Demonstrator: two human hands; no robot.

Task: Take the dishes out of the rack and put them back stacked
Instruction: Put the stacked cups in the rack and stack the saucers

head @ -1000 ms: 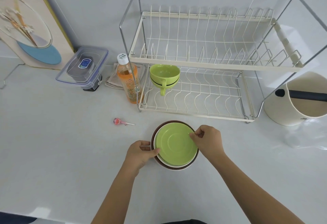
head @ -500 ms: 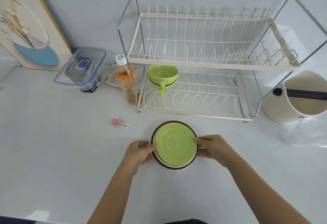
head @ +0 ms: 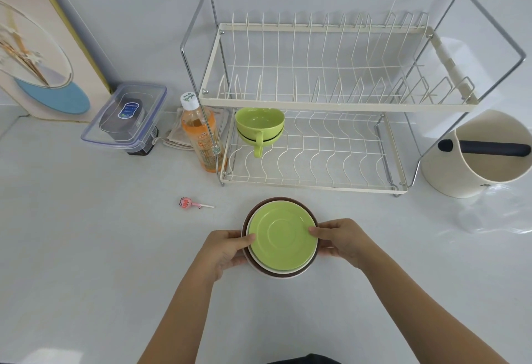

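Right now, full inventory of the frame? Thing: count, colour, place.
Two-tier wire dish rack: 1, cream, back centre.
Stacked handled cups: 2, green, lower tier left.
Stacked round plates: 3, green on white on brown, counter front.
Capped drink bottle: 1, orange, left of rack.
Lidded plastic container: 1, clear, back left.
Wrapped lollipop: 1, pink, counter.
Round bin with bar: 1, cream, right.
Left hand, right hand: gripping plate stack's sides.

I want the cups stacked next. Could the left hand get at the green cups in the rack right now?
Probably not yet: the left hand is gripping the plate stack. The green cups sit unobstructed on the lower tier.
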